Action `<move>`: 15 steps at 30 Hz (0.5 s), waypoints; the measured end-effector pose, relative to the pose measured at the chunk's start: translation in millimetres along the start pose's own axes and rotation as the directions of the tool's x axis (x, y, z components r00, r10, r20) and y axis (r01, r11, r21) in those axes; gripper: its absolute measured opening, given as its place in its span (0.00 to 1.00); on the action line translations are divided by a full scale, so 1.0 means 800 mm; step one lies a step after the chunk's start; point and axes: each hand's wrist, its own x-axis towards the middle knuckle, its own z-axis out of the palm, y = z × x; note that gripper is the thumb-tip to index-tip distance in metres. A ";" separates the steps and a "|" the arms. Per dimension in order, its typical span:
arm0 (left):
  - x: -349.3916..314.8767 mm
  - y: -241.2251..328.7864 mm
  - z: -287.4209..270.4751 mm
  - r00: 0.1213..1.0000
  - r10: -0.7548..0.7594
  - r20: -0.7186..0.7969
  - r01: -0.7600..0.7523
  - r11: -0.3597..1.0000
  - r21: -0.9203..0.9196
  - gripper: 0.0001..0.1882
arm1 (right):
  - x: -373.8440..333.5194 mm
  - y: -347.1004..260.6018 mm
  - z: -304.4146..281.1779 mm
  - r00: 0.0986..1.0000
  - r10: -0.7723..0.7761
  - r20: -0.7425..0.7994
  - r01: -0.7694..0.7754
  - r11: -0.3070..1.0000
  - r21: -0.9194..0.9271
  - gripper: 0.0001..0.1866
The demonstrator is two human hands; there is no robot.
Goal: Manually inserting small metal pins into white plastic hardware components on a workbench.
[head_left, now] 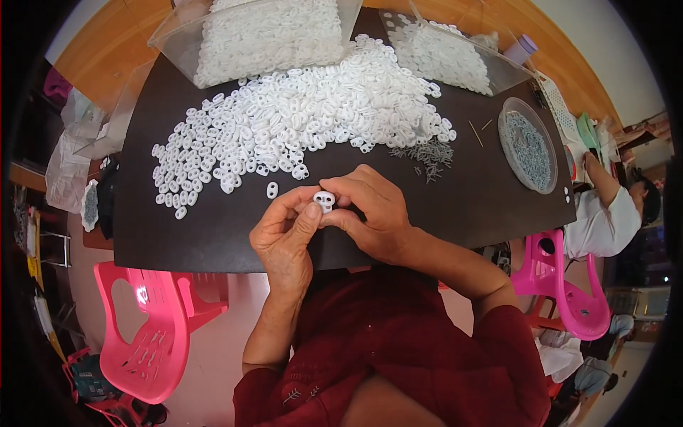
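Close to the table's near edge, both hands meet around a small white plastic piece (324,198) with two holes. My left hand (284,231) pinches it between thumb and fingers from the left. From the right, the thumb and forefinger of my right hand (373,213) close on it too. Part of the piece is covered by fingertips, so I cannot tell whether it is one part or two put together. A single loose white two-hole piece (272,190) lies just beyond my left fingers. Farther off spreads a big heap of similar white pieces (313,107).
Small grey screws or pins (430,155) lie at the heap's right edge. A round clear tub (506,142) of similar bits stands at right. Clear bins (176,62) of white parts line the back. Pink chairs (181,334) flank the dark table (192,245); another person (601,220) sits at right.
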 end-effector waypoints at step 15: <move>-0.007 -0.012 0.002 0.990 0.128 -0.056 -0.131 0.990 -0.051 0.11 | -0.002 -0.009 0.005 1.000 -0.013 -0.021 0.013 1.000 0.025 0.14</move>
